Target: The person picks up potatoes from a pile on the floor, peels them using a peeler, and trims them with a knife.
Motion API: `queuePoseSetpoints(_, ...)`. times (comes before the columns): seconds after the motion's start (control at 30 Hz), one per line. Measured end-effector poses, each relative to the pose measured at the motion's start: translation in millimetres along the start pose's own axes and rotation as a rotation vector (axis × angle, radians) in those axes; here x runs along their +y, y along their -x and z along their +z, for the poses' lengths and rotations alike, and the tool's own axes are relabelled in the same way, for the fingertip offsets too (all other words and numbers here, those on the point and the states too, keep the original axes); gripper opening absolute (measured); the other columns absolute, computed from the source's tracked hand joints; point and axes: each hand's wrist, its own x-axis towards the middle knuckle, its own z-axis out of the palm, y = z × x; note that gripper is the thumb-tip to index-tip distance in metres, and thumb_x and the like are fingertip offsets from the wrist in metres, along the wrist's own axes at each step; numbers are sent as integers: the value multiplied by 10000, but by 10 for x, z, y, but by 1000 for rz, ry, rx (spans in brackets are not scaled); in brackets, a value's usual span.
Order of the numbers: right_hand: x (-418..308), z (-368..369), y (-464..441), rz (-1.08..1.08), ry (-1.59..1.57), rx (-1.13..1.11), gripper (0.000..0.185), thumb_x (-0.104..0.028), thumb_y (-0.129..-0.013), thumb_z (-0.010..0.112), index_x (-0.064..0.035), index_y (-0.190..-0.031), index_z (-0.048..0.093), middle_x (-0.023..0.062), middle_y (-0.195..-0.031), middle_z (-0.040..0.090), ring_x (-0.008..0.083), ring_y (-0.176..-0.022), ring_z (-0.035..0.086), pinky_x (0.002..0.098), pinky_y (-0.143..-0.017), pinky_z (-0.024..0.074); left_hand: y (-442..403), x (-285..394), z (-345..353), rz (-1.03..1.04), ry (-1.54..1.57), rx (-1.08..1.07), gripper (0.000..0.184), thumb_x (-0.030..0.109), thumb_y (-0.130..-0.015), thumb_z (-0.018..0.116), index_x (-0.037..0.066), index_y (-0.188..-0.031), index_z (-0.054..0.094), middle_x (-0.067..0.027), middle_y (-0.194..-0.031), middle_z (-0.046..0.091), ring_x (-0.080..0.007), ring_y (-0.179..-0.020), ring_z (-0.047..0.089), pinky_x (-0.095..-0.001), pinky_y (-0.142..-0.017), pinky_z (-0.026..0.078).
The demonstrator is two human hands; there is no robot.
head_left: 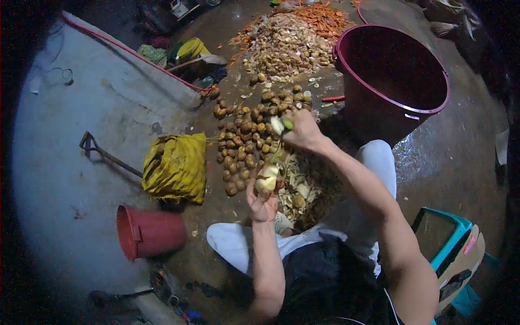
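My left hand (262, 205) is closed around a partly peeled potato (267, 177), palm up, above the peelings. Pale flesh shows on most of the potato's visible side. Up and to the right, my right hand (302, 130) is closed on a small green-handled peeler (287, 124); its pale end is blurred, so its exact shape is unclear. A heap of unpeeled brown potatoes (246, 127) lies on the floor just beyond and left of both hands. Under and right of the held potato spreads a pile of peelings (306, 187).
A large maroon tub (374, 103) stands at right. Behind lie a pale pile of peeled pieces (287, 46) and orange carrots (325, 20). To the left are a yellow sack (176, 170), a red bucket (157, 233) and a long-handled tool (116, 158). A teal crate (452, 227) sits right.
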Motion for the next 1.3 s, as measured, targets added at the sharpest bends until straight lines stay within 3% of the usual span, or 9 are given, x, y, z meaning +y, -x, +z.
queuePoseSetpoints(0.17,222,-47,-2,117,184,-6,278,-242,-627,727,-93,-855,677,177,-728,633,367,-716,640,464,-660,524,53,-90,-112,-38,26,17,675,230,-728,802,-33,-1264,487,-174,-1209,561,-295,-1043,589,-409,-911,491)
queuePoseSetpoints(0.23,447,59,-35,136,161,-35,305,-257,-647,736,-58,-869,671,191,-723,626,385,-723,636,472,-672,525,21,-71,-126,-135,309,-68,768,302,-722,804,25,-1332,428,-173,-1281,512,-314,-1142,511,-418,-973,447)
queuePoseSetpoints(0.5,245,29,64,228,195,-97,327,-272,-652,746,14,-792,669,224,-760,650,395,-781,646,474,-741,543,-86,294,1,89,-157,-29,858,193,-731,797,78,-1435,321,-82,-1310,479,-226,-1156,508,-364,-920,476)
queuePoseSetpoints(0.7,111,38,201,178,164,-277,356,-318,-671,737,23,-731,654,228,-768,650,393,-793,647,466,-752,538,-80,424,-133,63,-35,-21,832,218,-755,789,83,-1436,330,-87,-1317,472,-289,-1123,536,-435,-999,462)
queuePoseSetpoints(0.83,19,82,306,53,187,-381,463,-418,-709,722,20,-838,641,230,-794,653,409,-779,643,471,-754,534,-55,380,-207,22,180,-11,871,243,-732,796,33,-1428,315,-171,-1352,465,-359,-1223,474,-470,-1053,417)
queuePoseSetpoints(0.97,-161,61,307,254,115,-497,504,-433,-814,639,35,-992,584,257,-816,647,429,-824,635,488,-751,528,-60,332,-373,18,275,37,837,227,-745,784,4,-1414,333,-185,-1368,454,-354,-1216,479,-435,-1041,428)
queuePoseSetpoints(1.07,-55,230,365,126,-50,-310,468,-400,-935,525,20,-1136,484,291,-1013,602,460,-873,605,511,-742,503,-76,372,-375,10,287,-30,842,214,-769,767,-5,-1432,295,-202,-1397,413,-326,-1173,504,-402,-1013,451)
queuePoseSetpoints(1.17,-143,183,371,-5,-171,-342,295,-264,-949,531,5,-1066,501,278,-994,601,452,-911,582,505,-759,466,-80,492,-205,14,245,-109,856,212,-792,749,-6,-1451,248,-229,-1407,387,-313,-1133,520,-371,-973,483)
queuePoseSetpoints(1.3,-185,178,377,-14,-293,-392,322,-162,-928,535,-16,-1211,493,249,-1029,594,430,-981,568,482,-826,463,-99,534,-282,-27,306,-130,842,200,-780,762,-37,-1429,280,-289,-1403,370,-341,-1124,530,-367,-916,505)
